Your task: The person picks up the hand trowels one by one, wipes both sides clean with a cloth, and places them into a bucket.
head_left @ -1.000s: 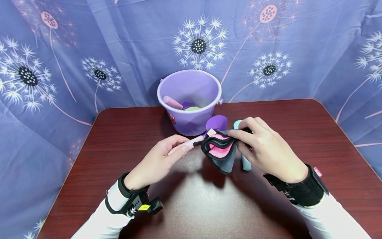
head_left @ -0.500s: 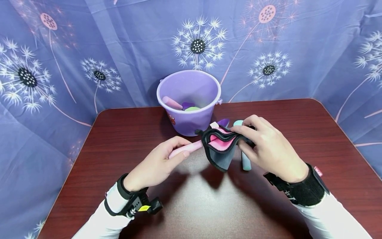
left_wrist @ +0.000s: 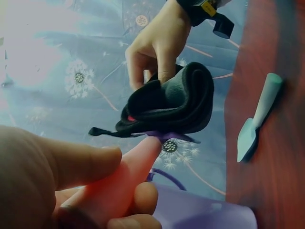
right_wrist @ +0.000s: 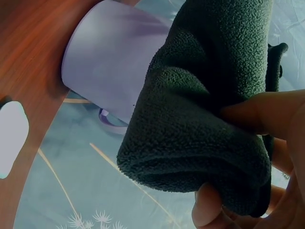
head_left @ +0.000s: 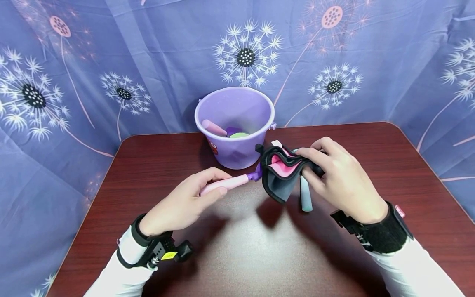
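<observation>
My left hand (head_left: 182, 204) grips the pink handle of a toy shovel (head_left: 226, 184), thumb on top. Its purple blade is mostly hidden behind a folded grey cloth (head_left: 280, 185) with black edging and pink inside. The cloth is pinched in my right hand (head_left: 341, 183), held above the table against the blade. In the left wrist view, the cloth (left_wrist: 190, 102) covers most of the purple end beyond the pink handle. The right wrist view shows the fuzzy dark cloth (right_wrist: 190, 129) between thumb and fingers.
A purple bucket (head_left: 237, 153) stands at the table's back edge, with a pink handle (head_left: 214, 128) and purple and green pieces inside. A pale teal toy shovel (head_left: 306, 196) lies under and behind my right hand. Flowered blue fabric (head_left: 167, 62) hangs behind the brown table (head_left: 156, 165).
The cloth has moved right and slightly up, from the shovel's neck onto its blade, hiding the blade. My left hand has drawn the shovel a little left.
</observation>
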`<state>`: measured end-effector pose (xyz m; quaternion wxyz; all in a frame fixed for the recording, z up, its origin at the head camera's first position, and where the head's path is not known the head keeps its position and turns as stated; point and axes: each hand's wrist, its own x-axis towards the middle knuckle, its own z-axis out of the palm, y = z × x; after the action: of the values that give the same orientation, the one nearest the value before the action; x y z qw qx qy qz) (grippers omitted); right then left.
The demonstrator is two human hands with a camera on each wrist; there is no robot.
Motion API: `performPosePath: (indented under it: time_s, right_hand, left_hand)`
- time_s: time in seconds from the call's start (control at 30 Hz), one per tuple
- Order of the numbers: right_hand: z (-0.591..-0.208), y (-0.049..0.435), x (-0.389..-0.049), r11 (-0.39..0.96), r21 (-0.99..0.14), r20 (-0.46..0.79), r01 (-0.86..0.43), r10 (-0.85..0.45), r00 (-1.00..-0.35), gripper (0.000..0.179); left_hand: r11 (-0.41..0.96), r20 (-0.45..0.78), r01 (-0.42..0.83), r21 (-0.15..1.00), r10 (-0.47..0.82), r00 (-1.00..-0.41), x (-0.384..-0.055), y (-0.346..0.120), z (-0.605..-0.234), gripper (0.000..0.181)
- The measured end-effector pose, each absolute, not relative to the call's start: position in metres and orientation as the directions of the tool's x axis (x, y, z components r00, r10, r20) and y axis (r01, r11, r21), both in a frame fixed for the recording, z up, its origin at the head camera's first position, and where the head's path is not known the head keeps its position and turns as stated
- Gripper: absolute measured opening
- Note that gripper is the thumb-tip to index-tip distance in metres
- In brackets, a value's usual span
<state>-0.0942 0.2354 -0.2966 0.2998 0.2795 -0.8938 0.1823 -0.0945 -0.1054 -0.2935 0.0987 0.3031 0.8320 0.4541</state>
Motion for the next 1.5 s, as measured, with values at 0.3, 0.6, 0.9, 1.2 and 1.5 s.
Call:
performPosePath:
  time_s: [0.3, 0.6, 0.9, 1.2, 1.5]
  right_hand:
    - [-0.297, 0.241, -0.098, 0.796, -0.163, 0.646, -0.583, -0.361, -0.672, 0.025]
    - [-0.298, 0.247, -0.101, 0.81, -0.158, 0.65, -0.564, -0.344, -0.677, 0.027]
    - [-0.296, 0.25, -0.103, 0.819, -0.156, 0.651, -0.553, -0.336, -0.681, 0.027]
    - [-0.297, 0.252, -0.103, 0.837, -0.144, 0.648, -0.528, -0.323, -0.689, 0.028]
    - [-0.297, 0.251, -0.101, 0.834, -0.11, 0.668, -0.541, -0.34, -0.662, 0.028]
  left_hand:
    - [0.449, 0.091, 0.426, 0.785, 0.596, -0.797, -0.095, -0.116, -0.284, 0.024]
    - [0.445, 0.094, 0.43, 0.785, 0.602, -0.793, -0.095, -0.121, -0.278, 0.022]
    - [0.428, 0.081, 0.403, 0.809, 0.598, -0.797, -0.095, -0.126, -0.273, 0.02]
    - [0.4, 0.043, 0.339, 0.852, 0.591, -0.805, -0.094, -0.127, -0.27, 0.021]
    - [0.405, 0.046, 0.34, 0.849, 0.584, -0.81, -0.095, -0.125, -0.272, 0.02]
